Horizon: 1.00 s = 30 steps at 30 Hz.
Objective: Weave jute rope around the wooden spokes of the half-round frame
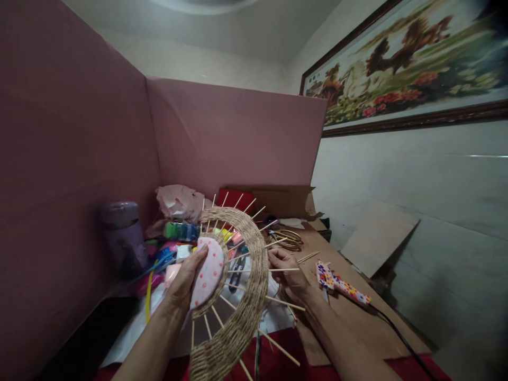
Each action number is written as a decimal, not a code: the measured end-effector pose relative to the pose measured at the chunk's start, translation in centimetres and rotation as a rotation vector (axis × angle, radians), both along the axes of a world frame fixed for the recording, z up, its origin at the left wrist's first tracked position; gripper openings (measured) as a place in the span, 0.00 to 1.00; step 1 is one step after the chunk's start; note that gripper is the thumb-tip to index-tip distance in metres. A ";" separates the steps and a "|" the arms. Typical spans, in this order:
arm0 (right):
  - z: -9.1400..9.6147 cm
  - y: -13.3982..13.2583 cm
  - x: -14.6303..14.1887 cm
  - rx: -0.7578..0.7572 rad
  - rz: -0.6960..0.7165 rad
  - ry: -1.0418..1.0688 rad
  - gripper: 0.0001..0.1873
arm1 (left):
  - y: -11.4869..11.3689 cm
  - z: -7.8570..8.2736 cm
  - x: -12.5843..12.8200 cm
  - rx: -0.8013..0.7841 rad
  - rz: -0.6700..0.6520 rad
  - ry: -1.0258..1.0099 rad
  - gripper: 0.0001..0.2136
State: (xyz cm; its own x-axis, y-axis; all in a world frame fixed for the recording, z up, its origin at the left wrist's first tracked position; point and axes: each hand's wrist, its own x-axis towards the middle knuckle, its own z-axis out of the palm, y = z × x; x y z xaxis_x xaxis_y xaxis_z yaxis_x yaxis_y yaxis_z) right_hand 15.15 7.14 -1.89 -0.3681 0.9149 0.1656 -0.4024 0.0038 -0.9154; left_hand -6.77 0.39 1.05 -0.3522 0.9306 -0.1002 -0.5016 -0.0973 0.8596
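Two hands, one craft piece, held upright just above the table's near edge.

- Left hand (184, 280): fingers curled over a pink spotted pad (208, 272), gripping it.
- Weave (254, 286): a rope band ringing the pad, with sticks (283, 270) radiating out through it.
- Right hand (288, 272): fingertips pinched together on the weave's outer edge, among the sticks.
- Glue gun (341, 284): floral, lying on the cardboard sheet (357, 323) just right of that hand, cord trailing.
- Flask (124, 233): purple, far left, beside coloured clutter.
- Rings (289, 239): coiled behind the weave.
- Box (283, 201): open, at the back.
- Screen (238, 132): pink boards.
- Painting (408, 63): framed, on the right wall.
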 end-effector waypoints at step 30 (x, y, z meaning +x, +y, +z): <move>1.7 -1.3 0.2 0.013 0.046 0.059 0.15 | -0.5 0.8 0.5 -0.095 -0.044 0.118 0.07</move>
State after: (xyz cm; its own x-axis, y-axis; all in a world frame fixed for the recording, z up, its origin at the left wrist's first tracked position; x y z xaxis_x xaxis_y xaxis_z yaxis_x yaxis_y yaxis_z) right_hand 15.33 5.87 -0.14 -0.3990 0.8948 0.2004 -0.4555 -0.0038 -0.8902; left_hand -6.26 -0.15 1.87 -0.3260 0.9336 -0.1489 -0.3983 0.0072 0.9172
